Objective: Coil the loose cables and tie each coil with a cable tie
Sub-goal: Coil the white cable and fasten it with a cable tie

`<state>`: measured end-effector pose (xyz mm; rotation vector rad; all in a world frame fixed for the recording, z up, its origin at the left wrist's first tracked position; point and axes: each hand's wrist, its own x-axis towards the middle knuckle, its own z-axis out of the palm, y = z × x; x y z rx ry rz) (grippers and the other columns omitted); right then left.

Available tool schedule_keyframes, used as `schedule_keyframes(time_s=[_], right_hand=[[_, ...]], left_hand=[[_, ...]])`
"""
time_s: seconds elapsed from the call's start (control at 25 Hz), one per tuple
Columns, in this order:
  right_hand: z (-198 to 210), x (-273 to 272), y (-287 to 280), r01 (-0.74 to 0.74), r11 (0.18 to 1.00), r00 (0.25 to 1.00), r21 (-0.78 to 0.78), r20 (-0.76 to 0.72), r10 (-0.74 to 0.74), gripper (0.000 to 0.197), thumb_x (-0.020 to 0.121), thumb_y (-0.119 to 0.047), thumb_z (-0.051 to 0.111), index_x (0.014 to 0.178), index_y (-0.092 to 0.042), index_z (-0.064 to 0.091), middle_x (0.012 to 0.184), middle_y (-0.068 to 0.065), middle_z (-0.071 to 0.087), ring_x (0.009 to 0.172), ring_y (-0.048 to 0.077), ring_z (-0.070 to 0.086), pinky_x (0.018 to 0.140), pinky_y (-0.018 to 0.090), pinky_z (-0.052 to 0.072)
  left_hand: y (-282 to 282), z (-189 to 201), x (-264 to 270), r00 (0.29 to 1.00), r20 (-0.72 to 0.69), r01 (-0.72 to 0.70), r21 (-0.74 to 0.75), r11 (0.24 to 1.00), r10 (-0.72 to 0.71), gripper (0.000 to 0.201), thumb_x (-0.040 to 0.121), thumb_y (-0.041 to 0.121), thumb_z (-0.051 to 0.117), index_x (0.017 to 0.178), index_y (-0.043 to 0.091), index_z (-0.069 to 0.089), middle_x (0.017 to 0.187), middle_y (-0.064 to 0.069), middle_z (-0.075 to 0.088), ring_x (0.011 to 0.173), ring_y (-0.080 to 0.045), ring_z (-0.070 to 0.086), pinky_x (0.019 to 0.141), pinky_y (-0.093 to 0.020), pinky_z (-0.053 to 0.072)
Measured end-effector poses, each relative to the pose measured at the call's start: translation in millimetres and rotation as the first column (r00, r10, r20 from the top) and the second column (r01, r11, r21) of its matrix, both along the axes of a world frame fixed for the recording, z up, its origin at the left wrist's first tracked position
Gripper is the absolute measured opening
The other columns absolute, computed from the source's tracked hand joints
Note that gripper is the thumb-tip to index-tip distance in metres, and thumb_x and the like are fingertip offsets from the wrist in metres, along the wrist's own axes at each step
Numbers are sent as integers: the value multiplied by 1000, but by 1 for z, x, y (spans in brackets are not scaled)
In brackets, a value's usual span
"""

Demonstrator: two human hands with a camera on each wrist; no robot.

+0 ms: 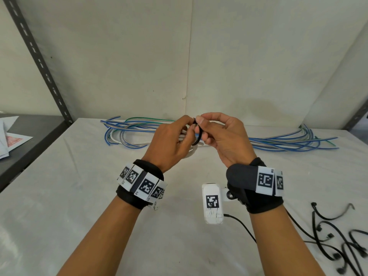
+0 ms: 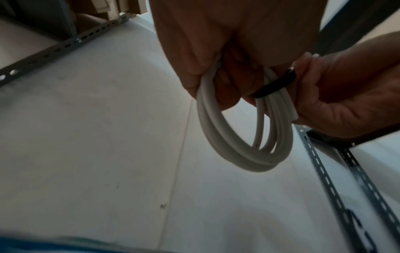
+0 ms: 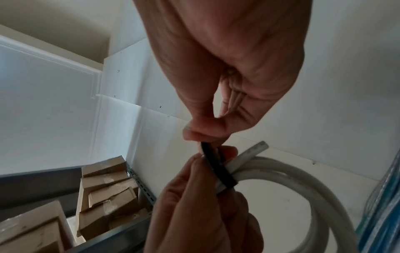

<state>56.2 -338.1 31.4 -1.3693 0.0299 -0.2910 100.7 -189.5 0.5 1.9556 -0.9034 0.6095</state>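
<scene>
Both hands are raised over the white table [image 1: 79,196]. My left hand [image 1: 187,126] grips a small coil of white cable [image 2: 238,154], whose loops hang below the fingers [image 2: 218,89]. A black cable tie [image 3: 223,171] is wrapped round the bundle near its cut end. My right hand [image 1: 199,121] pinches the tie [image 1: 199,134] between thumb and forefinger [image 3: 205,133], just above the coil [image 3: 303,172]. The left thumb touches the tie from below. The tie's head is hidden between the fingertips.
A long bundle of loose blue, grey and green cables [image 1: 288,142] lies along the back of the table by the wall. Several spare black cable ties [image 1: 338,236] lie at the front right. A slotted rack post [image 1: 39,56] and a side shelf with papers [image 1: 10,136] stand left.
</scene>
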Motion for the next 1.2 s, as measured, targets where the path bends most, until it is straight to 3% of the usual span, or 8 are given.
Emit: schedule_keyframes(time_s=[0.2, 0.32, 0.48, 0.72, 0.8, 0.84, 1.04, 1.2], right_hand=[[2, -1, 0, 26, 975, 1000, -222, -7, -29, 19, 98, -21, 64, 90, -6, 73, 53, -13, 58, 46, 1, 51, 49, 11, 40], [1, 1, -5, -18, 991, 998, -135, -54, 11, 15, 95, -21, 68, 90, -7, 74, 65, -7, 62, 55, 0, 55, 59, 18, 41], [2, 1, -12, -136, 990, 978, 24, -158, 138, 18, 95, -26, 67, 85, -13, 75, 76, 2, 65, 62, 9, 50, 50, 19, 36], [-4, 8, -20, 22, 994, 997, -110, -72, -30, 22, 96, -24, 66, 79, -12, 73, 76, 11, 52, 70, 17, 47, 57, 23, 40], [-6, 10, -19, 88, 989, 996, -120, -18, -91, 24, 98, -24, 65, 79, -11, 71, 69, 7, 49, 64, 14, 45, 59, 24, 44], [-7, 12, -18, 112, 986, 994, -124, 0, -112, 24, 98, -24, 64, 79, -11, 71, 68, 6, 49, 62, 14, 45, 59, 24, 45], [-15, 17, -9, 110, 984, 993, -140, -18, -114, 28, 100, -25, 62, 77, -10, 68, 66, 5, 51, 60, 13, 47, 63, 27, 47], [-19, 17, -6, 10, 980, 996, -197, -83, -27, 31, 101, -27, 59, 75, -12, 65, 66, 4, 52, 61, 13, 48, 64, 28, 47]], left_hand=[[-2, 3, -3, 979, -157, 117, -86, 989, -129, 18, 101, 18, 52, 89, 11, 64, 69, -4, 63, 62, -24, 59, 62, -37, 49], [-5, 6, -8, 945, -236, 197, -149, 969, -228, 20, 104, 10, 50, 90, 2, 63, 72, -6, 65, 60, -12, 57, 62, -23, 47], [-4, 15, -13, 885, -334, 251, -246, 936, -325, 19, 104, 1, 46, 90, -1, 58, 57, 17, 57, 45, 1, 48, 51, -5, 35], [0, 19, -17, 818, -430, 294, -258, 920, -382, 26, 104, 8, 46, 85, 3, 63, 53, 11, 48, 42, -3, 33, 48, -21, 28], [3, 19, -13, 764, -484, 279, -348, 895, -426, 30, 99, 16, 46, 75, 13, 65, 61, -23, 38, 45, -11, 26, 48, -27, 19], [5, 19, -12, 750, -501, 262, -374, 890, -432, 30, 96, 17, 47, 72, 14, 65, 62, -26, 33, 46, -13, 24, 48, -28, 18], [8, 19, -8, 720, -552, 180, -437, 881, -421, 30, 89, 16, 47, 69, -6, 51, 64, -19, 17, 50, -17, 15, 47, -28, 14], [10, 19, -4, 712, -549, 156, -483, 862, -437, 32, 92, 18, 44, 64, 4, 36, 62, -19, 14, 54, -30, 10, 45, -30, 16]])
